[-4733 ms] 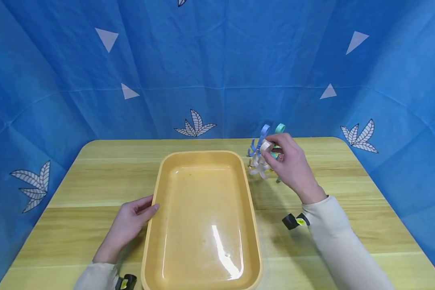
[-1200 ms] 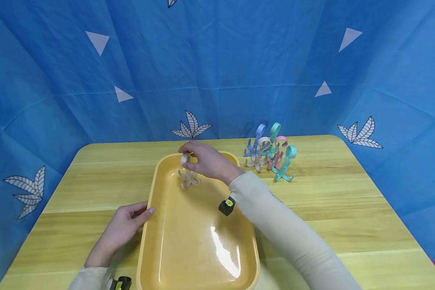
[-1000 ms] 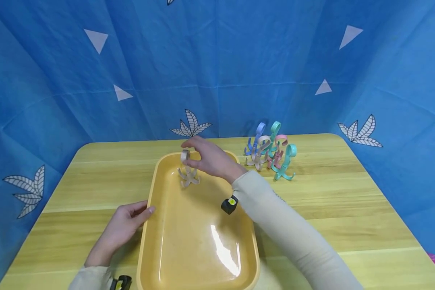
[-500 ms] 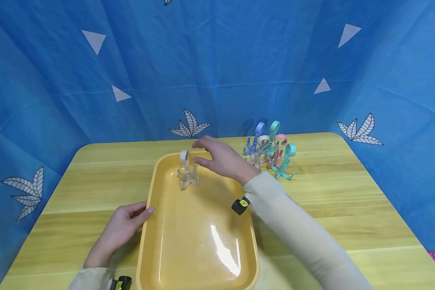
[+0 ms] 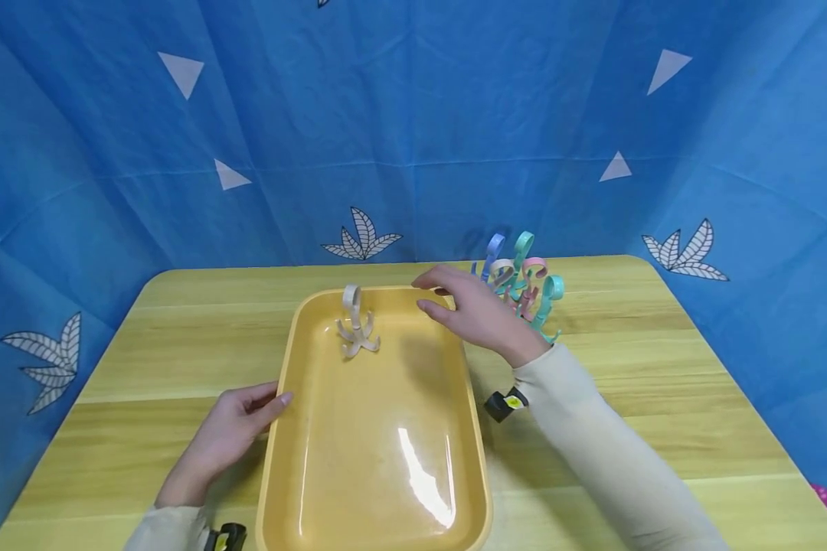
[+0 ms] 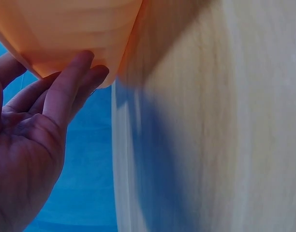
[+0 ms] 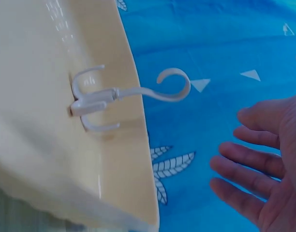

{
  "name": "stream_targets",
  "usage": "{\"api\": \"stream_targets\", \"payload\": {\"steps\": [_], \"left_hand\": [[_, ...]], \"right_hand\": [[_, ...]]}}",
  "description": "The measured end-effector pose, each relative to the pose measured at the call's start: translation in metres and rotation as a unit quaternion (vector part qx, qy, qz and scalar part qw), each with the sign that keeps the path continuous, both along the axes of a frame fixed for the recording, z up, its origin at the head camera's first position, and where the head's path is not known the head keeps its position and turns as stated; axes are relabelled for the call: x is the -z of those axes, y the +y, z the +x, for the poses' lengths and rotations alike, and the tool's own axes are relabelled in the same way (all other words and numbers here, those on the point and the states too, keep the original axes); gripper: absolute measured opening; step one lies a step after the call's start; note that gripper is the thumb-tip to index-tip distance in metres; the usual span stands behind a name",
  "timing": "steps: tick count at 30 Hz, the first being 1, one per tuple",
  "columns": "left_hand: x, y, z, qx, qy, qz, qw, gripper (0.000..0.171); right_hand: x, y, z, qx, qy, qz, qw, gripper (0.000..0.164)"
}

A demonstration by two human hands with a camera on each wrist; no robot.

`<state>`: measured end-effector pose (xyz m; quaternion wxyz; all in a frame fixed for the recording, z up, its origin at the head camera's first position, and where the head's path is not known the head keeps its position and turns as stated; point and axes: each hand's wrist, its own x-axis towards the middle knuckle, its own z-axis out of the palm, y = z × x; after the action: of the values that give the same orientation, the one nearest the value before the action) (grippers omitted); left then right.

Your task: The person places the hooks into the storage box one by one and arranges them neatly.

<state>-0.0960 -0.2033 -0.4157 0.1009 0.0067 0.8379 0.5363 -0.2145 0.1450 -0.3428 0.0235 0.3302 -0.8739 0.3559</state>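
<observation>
A beige hanging hook [image 5: 357, 325] with several upturned prongs stands upright inside the yellow tray [image 5: 379, 428], near its far left corner. In the right wrist view the same hook [image 7: 153, 93] shows its curled top by the tray wall. My left hand [image 5: 230, 432] holds the tray's left rim, thumb on top; in the left wrist view its fingers [image 6: 66, 89] press the tray's outer wall. My right hand [image 5: 478, 314] hovers over the tray's far right corner, holding nothing, fingers apart. It partly covers the group of hooks behind it.
Right of the tray, at the back of the wooden table [image 5: 627, 367], stand several more hanging hooks: a blue one [image 5: 494, 249], a white one [image 5: 501, 272], a pink one [image 5: 536, 266] and green ones [image 5: 551, 289]. A blue cloth backdrop [image 5: 413, 130] rises behind the table.
My right hand first pinched a white hook at the group, then set the beige hook in the tray and let go. It has since moved right. My left hand stays at the rim.
</observation>
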Motion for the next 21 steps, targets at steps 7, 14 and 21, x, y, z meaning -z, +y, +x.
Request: {"api": "stream_targets", "payload": {"steps": [7, 14, 21], "left_hand": [[-0.002, 0.0, 0.0, 0.003, -0.015, 0.021, 0.9997, 0.054], [-0.002, 0.0, 0.0, 0.004, -0.015, 0.038, 0.9991, 0.051], [-0.002, -0.001, 0.001, 0.004, -0.012, 0.022, 0.9997, 0.052]], "right_hand": [[0.005, 0.027, 0.006, 0.016, 0.007, -0.036, 0.999, 0.025], [0.004, 0.054, 0.006, 0.049, 0.002, -0.038, 0.998, 0.025], [0.001, 0.082, 0.014, 0.073, 0.021, -0.05, 0.996, 0.025]]}}
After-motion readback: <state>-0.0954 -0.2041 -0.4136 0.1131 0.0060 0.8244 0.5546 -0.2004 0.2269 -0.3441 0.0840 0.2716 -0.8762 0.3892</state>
